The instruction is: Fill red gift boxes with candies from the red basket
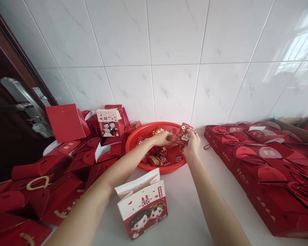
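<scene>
Already, the red boxes [248, 191] on the right look folded shut. A paper bag [146, 206] stands open-topped on the counter [182, 212], its inside hidden. Little packets [178, 159] are left in the basket [166, 168]. The right hand [193, 141] has its grip pinched on a red card-like packet [186, 134] at the basket's right side; I can't tell if the left hand [164, 138] holds anything.

This looks like a home. Behind the red basket [162, 169] is a shiny tile wall [174, 90]. A window's shine [297, 46] is on it, up and right of the basket. Left of the basket is a dark door [5, 143] with a metal handle [22, 95] and keys [40, 130].
</scene>
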A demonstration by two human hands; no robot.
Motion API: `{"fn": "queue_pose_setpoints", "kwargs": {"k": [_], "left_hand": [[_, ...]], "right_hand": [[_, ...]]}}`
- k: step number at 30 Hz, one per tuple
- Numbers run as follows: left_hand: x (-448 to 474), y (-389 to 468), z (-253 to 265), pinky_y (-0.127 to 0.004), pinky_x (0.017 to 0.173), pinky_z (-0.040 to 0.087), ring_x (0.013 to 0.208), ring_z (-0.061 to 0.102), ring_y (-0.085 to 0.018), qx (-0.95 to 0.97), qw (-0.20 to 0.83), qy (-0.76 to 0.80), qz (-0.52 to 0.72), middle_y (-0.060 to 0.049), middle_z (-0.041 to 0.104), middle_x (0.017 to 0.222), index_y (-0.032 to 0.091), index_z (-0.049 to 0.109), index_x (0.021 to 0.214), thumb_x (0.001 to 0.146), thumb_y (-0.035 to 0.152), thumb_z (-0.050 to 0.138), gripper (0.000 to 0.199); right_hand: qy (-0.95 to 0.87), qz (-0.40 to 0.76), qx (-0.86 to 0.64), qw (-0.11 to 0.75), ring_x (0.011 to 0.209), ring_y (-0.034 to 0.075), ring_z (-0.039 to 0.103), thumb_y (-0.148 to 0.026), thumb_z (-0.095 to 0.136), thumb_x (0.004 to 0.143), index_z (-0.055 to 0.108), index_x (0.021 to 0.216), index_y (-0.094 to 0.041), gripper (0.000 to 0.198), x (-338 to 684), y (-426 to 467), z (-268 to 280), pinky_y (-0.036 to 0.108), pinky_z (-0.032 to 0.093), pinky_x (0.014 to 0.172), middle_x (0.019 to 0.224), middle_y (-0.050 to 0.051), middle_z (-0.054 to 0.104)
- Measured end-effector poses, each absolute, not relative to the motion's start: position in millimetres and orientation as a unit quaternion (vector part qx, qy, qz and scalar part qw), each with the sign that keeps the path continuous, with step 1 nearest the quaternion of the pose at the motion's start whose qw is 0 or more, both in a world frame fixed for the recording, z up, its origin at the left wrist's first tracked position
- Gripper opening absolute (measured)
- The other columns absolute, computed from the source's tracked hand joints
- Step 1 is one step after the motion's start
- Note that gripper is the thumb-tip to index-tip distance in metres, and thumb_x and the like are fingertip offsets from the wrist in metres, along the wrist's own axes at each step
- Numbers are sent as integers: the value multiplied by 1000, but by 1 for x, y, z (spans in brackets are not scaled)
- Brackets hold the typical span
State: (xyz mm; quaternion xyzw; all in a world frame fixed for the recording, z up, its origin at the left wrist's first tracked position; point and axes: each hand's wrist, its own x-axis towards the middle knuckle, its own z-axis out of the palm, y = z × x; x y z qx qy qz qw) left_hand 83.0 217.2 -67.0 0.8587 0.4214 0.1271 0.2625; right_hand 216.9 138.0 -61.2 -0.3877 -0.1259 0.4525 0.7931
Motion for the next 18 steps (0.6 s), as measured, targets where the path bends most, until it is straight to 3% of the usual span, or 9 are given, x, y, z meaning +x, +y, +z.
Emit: {"fn": "queue_pose_setpoints", "kwargs": {"k": [2,4,8,12,18], "left_hand": [[78,221,-64,-44,89,57,106,64,-25,850,260,430,156,-9,63,125,15,61,124,97,38,61,36],[75,223,-62,-45,91,57,109,64,-26,842,262,436,179,-10,62,127,16,60,127,97,38,62,37],[62,217,-63,-40,88,56,105,65,-24,826,269,448,211,-8,69,119,16,65,119,95,41,64,35],[35,203,-71,-31,87,51,116,59,-24,813,280,461,220,-5,76,108,21,70,112,85,38,75,33],[25,184,-77,-34,89,51,124,56,-25,802,299,462,234,-4,75,105,27,69,118,88,36,66,31]], "right_hand": [[-116,443,-381,803,57,12,59,-23,65,65,51,73,-22,16,217,139,-61,23,51,51,62,-7,59],[-107,426,-374,817,57,12,59,-23,64,66,50,73,-23,16,218,139,-61,22,51,52,63,-7,58],[-107,405,-364,832,56,11,58,-24,64,68,47,72,-23,17,219,139,-62,21,51,52,63,-8,56],[-138,454,-389,790,56,11,59,-20,65,67,52,71,-22,14,217,138,-62,21,49,50,63,-7,60],[-171,486,-397,760,55,12,60,-18,67,65,58,70,-20,10,213,138,-63,21,50,49,62,-6,64]]}}
